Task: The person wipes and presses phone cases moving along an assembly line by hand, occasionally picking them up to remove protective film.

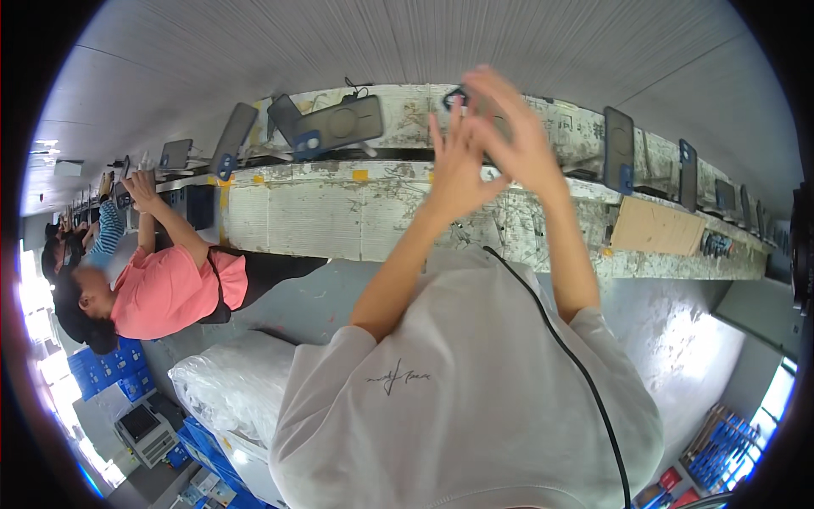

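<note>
Currently, the left hand [459,170] is hovering, fingers spread, beside the right hand [521,146], which is overlapping 1 case [454,96], its blurred fingers leaving any grip unclear.

On the workbench [292,212], we find free room along the near edge, left of the middle; a hand could pass there. Toward the far edge, tilted phone cases [356,119] obstruct us at left, and another dark phone case [619,140] at right. Our left hand [462,165] and right hand [517,140] fill the middle. A cardboard sheet [657,225] covers the near strip toward the right end.
</note>
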`<state>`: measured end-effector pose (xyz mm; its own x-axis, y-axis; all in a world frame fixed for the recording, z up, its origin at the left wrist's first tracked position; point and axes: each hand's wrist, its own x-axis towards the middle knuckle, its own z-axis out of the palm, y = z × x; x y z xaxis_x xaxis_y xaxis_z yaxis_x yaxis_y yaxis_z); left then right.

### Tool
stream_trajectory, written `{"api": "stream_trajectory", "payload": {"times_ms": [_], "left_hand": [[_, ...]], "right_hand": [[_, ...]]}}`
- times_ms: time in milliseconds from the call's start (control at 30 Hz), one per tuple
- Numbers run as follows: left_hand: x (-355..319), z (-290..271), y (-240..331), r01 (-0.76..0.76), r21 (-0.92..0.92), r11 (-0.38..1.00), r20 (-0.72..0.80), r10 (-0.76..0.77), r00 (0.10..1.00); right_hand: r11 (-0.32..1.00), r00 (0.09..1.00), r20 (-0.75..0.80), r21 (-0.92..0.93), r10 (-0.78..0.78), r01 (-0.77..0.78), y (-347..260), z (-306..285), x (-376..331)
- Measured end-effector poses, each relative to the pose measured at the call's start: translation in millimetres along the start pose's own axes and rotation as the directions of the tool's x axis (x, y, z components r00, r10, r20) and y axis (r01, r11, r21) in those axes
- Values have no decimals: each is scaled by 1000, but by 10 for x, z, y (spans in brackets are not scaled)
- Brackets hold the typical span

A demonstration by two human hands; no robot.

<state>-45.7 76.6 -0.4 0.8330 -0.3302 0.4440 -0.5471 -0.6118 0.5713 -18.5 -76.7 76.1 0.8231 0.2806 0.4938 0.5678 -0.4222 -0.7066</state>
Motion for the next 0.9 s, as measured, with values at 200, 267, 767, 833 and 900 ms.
{"api": "stream_trajectory", "payload": {"times_ms": [200,267,767,833,900], "left_hand": [[-1070,199,69,168,-462,871,224,-68,972],[-1176,-7,-15,132,-433,892,113,-92,989],[302,-815,-1152,66,121,990,233,-93,968],[388,-535,-957,67,80,995,230,-84,969],[421,-285,-753,79,51,996,221,-88,971]], "right_hand": [[935,999,26,-352,-26,34,-105,1341,166],[846,997,-42,-529,58,-72,27,1502,95],[660,953,-227,-688,200,-302,797,-338,-805],[734,930,-318,-585,183,-344,787,-566,-875],[841,895,-427,-429,131,-328,653,-650,-859]]}}
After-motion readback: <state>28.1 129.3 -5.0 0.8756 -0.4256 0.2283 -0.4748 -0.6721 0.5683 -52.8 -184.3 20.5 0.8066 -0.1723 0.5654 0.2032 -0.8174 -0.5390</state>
